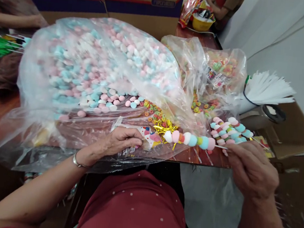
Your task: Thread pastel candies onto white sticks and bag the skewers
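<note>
Pinched in my right hand (252, 166) is the white stick of a marshmallow skewer (190, 139), held level and pointing left. Pink, white and blue marshmallows are threaded on it, with smaller orange and green pieces between them. My left hand (122, 140), with a bracelet at the wrist, is closed on a small printed plastic bag (149, 135) with coloured dots. The skewer's tip is close to the bag's right side. Gold twist ties (166, 128) lie just behind the bag. Finished-looking marshmallow skewers (228, 131) are piled beyond my right hand.
A large clear bag of marshmallows (105, 65) covers much of the table. Behind it stand a bag of ring-shaped sweets (222, 63), a bundle of white sticks (268, 88) and a yellow bowl (202, 24). Other people's arms show at the far left and top right. A cardboard box (294, 125) stands at right.
</note>
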`<state>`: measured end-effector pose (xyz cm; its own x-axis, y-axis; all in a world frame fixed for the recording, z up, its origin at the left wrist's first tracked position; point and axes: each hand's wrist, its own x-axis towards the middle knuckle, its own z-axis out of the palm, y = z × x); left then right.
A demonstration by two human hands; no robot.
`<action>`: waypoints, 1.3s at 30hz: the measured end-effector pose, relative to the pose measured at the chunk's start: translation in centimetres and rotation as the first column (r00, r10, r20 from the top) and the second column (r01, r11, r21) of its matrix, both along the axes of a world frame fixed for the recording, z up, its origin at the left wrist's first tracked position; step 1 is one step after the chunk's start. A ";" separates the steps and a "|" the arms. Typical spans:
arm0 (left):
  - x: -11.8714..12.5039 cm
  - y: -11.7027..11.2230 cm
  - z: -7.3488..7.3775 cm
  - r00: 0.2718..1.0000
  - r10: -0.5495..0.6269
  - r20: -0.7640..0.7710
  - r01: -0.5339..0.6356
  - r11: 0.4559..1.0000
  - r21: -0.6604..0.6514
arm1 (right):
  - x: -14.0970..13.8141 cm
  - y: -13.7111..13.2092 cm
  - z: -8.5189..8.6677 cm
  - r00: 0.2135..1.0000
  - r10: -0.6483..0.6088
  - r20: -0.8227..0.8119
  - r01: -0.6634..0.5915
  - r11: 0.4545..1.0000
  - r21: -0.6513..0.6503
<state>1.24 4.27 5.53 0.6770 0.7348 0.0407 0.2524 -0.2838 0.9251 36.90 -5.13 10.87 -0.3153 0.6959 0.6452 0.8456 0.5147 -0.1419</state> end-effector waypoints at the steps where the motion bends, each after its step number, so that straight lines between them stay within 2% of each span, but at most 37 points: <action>1: -0.1 0.0 0.1 1.000 -0.009 -0.001 0.009 1.000 -0.021 | -0.4 0.2 0.0 0.999 0.028 0.022 -0.028 1.000 0.008; 6: -0.3 -0.2 0.3 0.999 -0.031 0.022 0.032 0.998 -0.055 | -1.0 1.0 -0.3 0.992 0.057 0.111 -0.058 0.998 0.012; 13: -0.4 0.2 -0.6 0.999 -0.046 0.015 0.047 0.997 -0.059 | -1.3 0.9 -0.5 0.984 0.106 0.146 -0.103 0.994 -0.032; 18: -0.5 0.9 -0.4 0.991 -0.135 -0.015 0.134 0.988 -0.072 | -1.1 1.0 -0.2 0.971 0.151 0.187 -0.141 0.988 -0.065; 23: -0.2 1.2 0.1 0.966 -0.256 -0.034 0.251 0.961 -0.115 | -1.6 1.3 -0.7 0.963 0.210 0.169 -0.189 0.973 -0.132; 26: 0.1 1.2 0.2 0.953 -0.302 -0.039 0.292 0.943 -0.156 | -2.1 1.5 -1.0 0.967 0.189 0.168 -0.168 0.977 -0.133; 30: 0.4 1.5 0.0 0.964 -0.265 -0.006 0.260 0.951 -0.168 | -2.5 1.5 -1.0 0.976 0.153 0.156 -0.127 0.978 -0.166; 33: 0.3 1.8 -0.2 0.972 -0.234 0.011 0.232 0.954 -0.188 | -2.7 1.3 -1.1 0.974 0.188 0.126 -0.154 0.958 -0.242; 36: 0.2 2.0 -0.3 0.968 -0.251 -0.027 0.242 0.951 -0.192 | -2.9 1.2 -1.5 0.973 0.215 0.081 -0.187 0.945 -0.269; 39: 0.0 1.9 -0.4 0.949 -0.305 -0.080 0.287 0.940 -0.188 | -3.1 1.2 -1.6 0.981 0.176 0.077 -0.149 0.952 -0.268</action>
